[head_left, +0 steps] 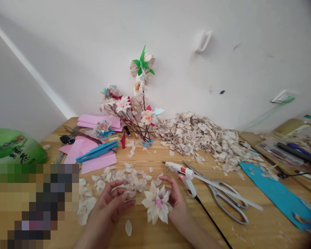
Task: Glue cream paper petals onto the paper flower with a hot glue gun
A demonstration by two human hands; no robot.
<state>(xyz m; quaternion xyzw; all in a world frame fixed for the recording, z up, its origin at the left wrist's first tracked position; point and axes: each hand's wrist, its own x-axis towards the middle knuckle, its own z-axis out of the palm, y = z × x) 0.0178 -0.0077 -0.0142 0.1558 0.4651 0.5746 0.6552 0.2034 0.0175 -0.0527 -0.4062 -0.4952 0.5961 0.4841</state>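
My right hand (177, 204) holds a handmade flower (157, 203) with pale pointed petals and a pink centre, facing up toward me. Its stem is hidden. My left hand (112, 207) is loosely curled with fingers apart, over the near edge of a scatter of loose cream petals (137, 180). One petal (130, 194) shows beside the left fingertips; whether they touch it I cannot tell. Between the wrists a single petal (128, 228) lies on the table. Right of my right hand rests a white glue gun (180, 171) with a red light on.
Large scissors (223, 197) lie beside the glue gun. A heap of dried petals (199, 135) stretches along the wall. Finished flowers (147, 117) stand on twigs in a clear holder. Pink paper (100, 164) and blue strips (97, 152) lie left; a blue sheet (274, 193) lies right.
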